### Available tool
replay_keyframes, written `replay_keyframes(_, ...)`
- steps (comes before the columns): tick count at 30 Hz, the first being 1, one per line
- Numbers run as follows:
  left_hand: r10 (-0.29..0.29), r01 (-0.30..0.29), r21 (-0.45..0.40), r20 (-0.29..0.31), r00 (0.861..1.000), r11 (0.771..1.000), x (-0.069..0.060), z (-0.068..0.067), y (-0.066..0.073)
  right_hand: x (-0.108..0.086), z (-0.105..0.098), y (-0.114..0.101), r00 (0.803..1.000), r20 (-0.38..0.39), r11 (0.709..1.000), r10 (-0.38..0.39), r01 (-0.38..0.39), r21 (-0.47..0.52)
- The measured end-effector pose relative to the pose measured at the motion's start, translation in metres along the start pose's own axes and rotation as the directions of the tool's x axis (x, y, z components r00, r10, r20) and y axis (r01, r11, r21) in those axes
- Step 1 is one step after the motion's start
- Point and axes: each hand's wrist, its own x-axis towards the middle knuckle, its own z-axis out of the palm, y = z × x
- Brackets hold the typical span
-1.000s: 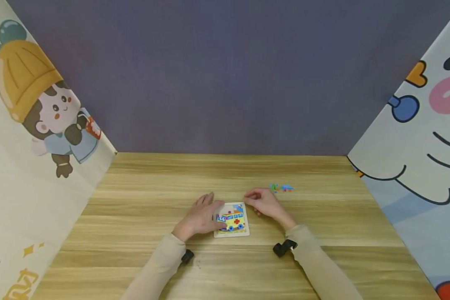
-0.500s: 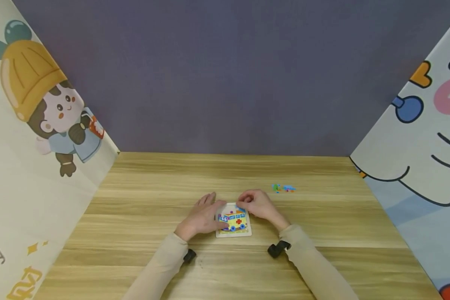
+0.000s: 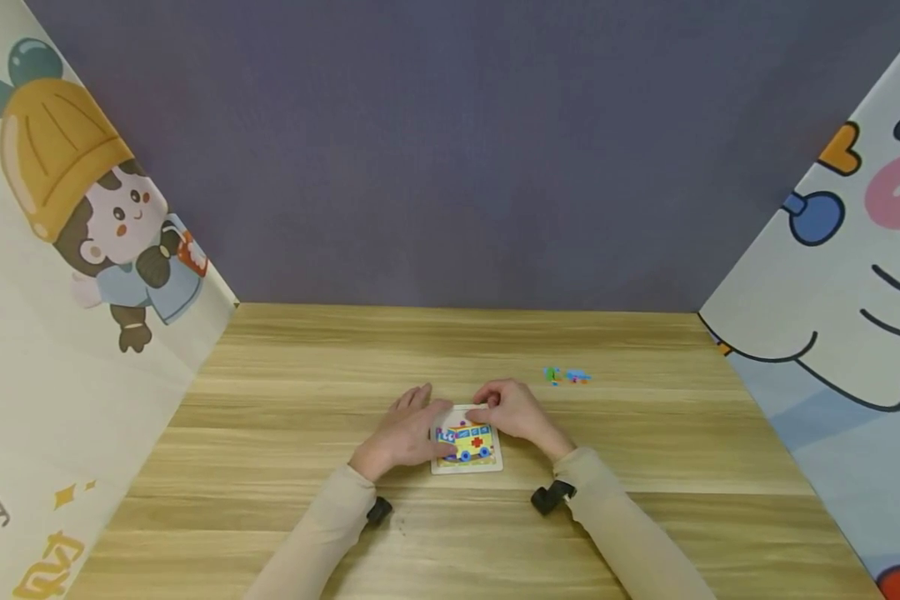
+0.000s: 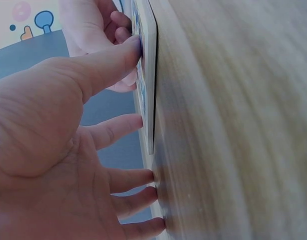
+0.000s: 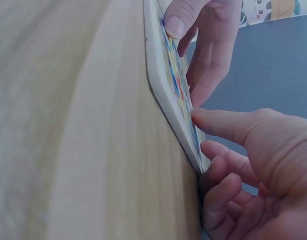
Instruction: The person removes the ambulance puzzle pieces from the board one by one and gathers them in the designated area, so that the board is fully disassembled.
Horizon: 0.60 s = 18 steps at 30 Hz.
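A square jigsaw puzzle (image 3: 467, 462) with a pale frame lies flat on the table, showing a yellow ambulance with a red cross. My left hand (image 3: 401, 437) rests at its left side, fingers spread. Its thumb (image 4: 116, 59) lies on the picture, and several fingertips touch the table beyond the board. Over the upper right corner is my right hand (image 3: 521, 412). Its straight thumb (image 5: 221, 122) presses the picture, while the other fingers are loosely curled at the board's edge. The thumb hides whatever is beneath it; I see no piece held between the fingers.
Small loose puzzle pieces, a green one (image 3: 552, 375) and a blue one (image 3: 577, 377), lie behind the right hand on the wooden table (image 3: 307, 367). A dark wall (image 3: 450, 167) stands at the back, with cartoon-printed panels on both sides.
My right hand has come in from beside the board to its upper right corner, and its thumb now lies flat on the picture. The left hand keeps its place on the board.
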Motion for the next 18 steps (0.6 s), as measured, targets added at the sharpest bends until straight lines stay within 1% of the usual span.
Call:
replay_keyframes(11, -0.005, 0.005, -0.009, -0.003, 1.000, 1.000, -0.0005, 0.0011, -0.0013, 0.0000, 0.0019, -0.0036, 1.000, -0.014, 0.999, 0.002, -0.003, -0.046)
replay_keyframes(18, -0.011, 0.011, -0.009, -0.003, 1.000, 1.000, -0.0002, 0.0016, -0.0003, -0.0012, 0.0036, -0.0100, 0.999, -0.011, 0.994, 0.050, -0.051, -0.097)
